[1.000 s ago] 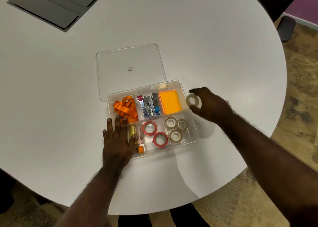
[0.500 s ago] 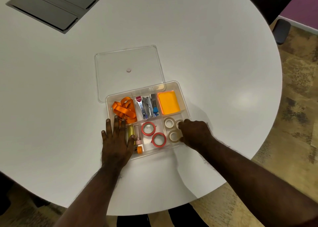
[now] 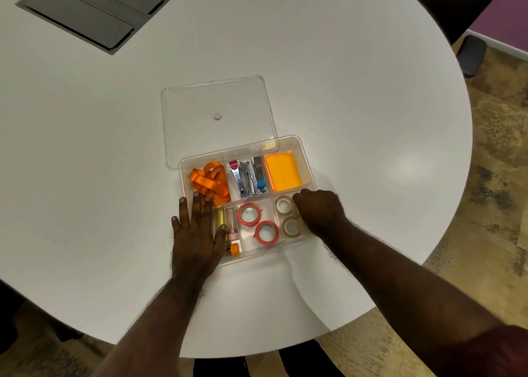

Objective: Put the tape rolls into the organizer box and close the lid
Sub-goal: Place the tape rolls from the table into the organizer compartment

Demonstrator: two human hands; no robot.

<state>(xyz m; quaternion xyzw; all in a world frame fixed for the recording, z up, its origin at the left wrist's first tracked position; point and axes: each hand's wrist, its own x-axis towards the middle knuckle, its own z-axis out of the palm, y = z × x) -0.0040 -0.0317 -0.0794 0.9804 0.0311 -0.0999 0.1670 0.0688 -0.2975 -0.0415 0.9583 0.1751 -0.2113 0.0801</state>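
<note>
The clear organizer box sits open on the white round table. Its clear lid lies flat just behind it, partly under the box's far edge. Two red tape rolls lie in the near middle compartment. Two clear tape rolls show in the near right compartment. My right hand is curled over that compartment's right side and hides whatever lies under its fingers. My left hand lies flat with fingers spread on the box's near left corner.
Other compartments hold an orange ribbon, metal clippers, an orange note pad and small tubes. A grey hatch is set into the table at far left. The table edge curves close on the right and near side.
My right hand carried a clear tape roll from beside the box's right wall into the near right compartment and has stayed there. The left hand has not moved.
</note>
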